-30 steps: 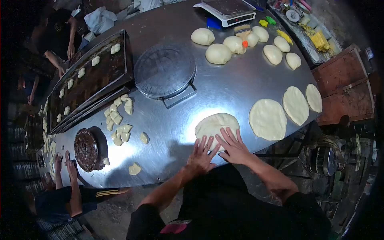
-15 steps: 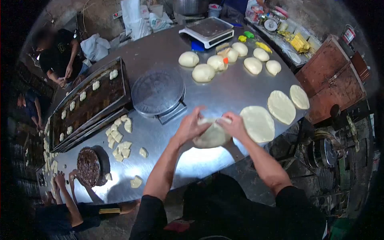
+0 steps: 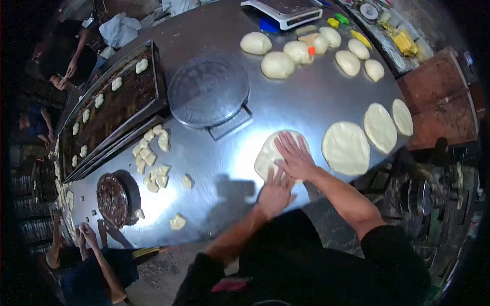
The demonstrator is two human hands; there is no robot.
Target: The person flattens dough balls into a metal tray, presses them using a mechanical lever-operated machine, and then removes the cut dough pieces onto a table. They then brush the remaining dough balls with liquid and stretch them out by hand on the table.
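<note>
A pale flattened piece of dough (image 3: 265, 157) lies on the metal table in front of me. My right hand (image 3: 296, 157) rests flat on it with the fingers spread. Nearer to my body, my left hand (image 3: 276, 193) presses on its lower edge, fingers stretched out and apart. To the right are a large dough disc (image 3: 346, 148) and two smaller flattened ovals, a long one (image 3: 380, 127) and one at the edge (image 3: 402, 117). Farther back sit several rounded dough balls (image 3: 277, 65), one with an orange-tipped tool beside it.
A round metal plate with a handle (image 3: 208, 92) lies left of the dough. Stacked dark trays (image 3: 109, 109) hold small dough pieces. Cut dough chunks (image 3: 157, 178) and a dark round pan (image 3: 112, 201) lie nearby. A scale (image 3: 286, 13) stands at the back. Other people work at the left.
Both hands have come down from holding up the dough's far edge to lying flat on it. The dough now lies spread on the table. The view has shifted.
</note>
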